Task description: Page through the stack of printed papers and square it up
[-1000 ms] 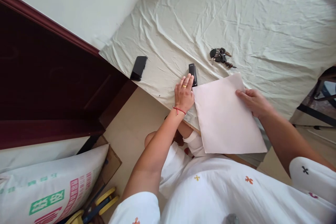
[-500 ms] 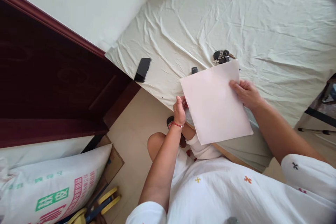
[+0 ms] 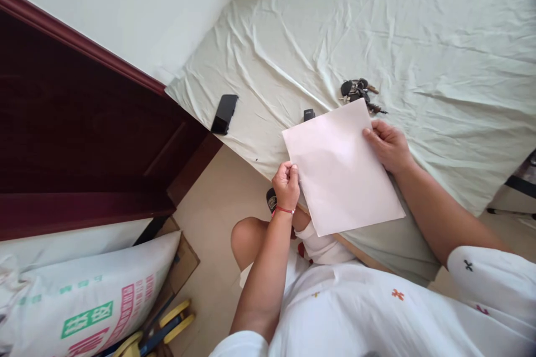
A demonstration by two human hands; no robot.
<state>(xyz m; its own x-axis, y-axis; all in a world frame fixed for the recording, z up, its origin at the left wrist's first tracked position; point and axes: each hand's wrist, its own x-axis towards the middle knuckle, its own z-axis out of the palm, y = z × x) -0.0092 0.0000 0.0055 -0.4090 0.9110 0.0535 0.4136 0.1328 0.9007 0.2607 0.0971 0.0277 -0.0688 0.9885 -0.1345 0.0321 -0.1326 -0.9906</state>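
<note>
A pale pinkish-white sheet of paper (image 3: 341, 173) is held up over the near edge of the cloth-covered surface, its printed or blank underside hidden. My left hand (image 3: 287, 183) pinches its left edge, thumb on top and fingers curled. On the upper right edge, my right hand (image 3: 388, 145) grips with the thumb on the face and the fingers behind. Just beyond the paper's top edge lie a bunch of keys (image 3: 358, 90) and a small black object (image 3: 309, 115), partly covered by the sheet.
A black phone (image 3: 225, 114) lies near the left edge of the wrinkled pale green cloth (image 3: 439, 67). Dark red wooden panelling (image 3: 84, 106) stands at left. Below it are a printed white sack (image 3: 96, 295) and a yellow-wheeled item (image 3: 178, 321) on the floor.
My left thumb has come down onto the paper's left edge, closing the hand on it. The paper has shifted slightly left, uncovering more of the keys.
</note>
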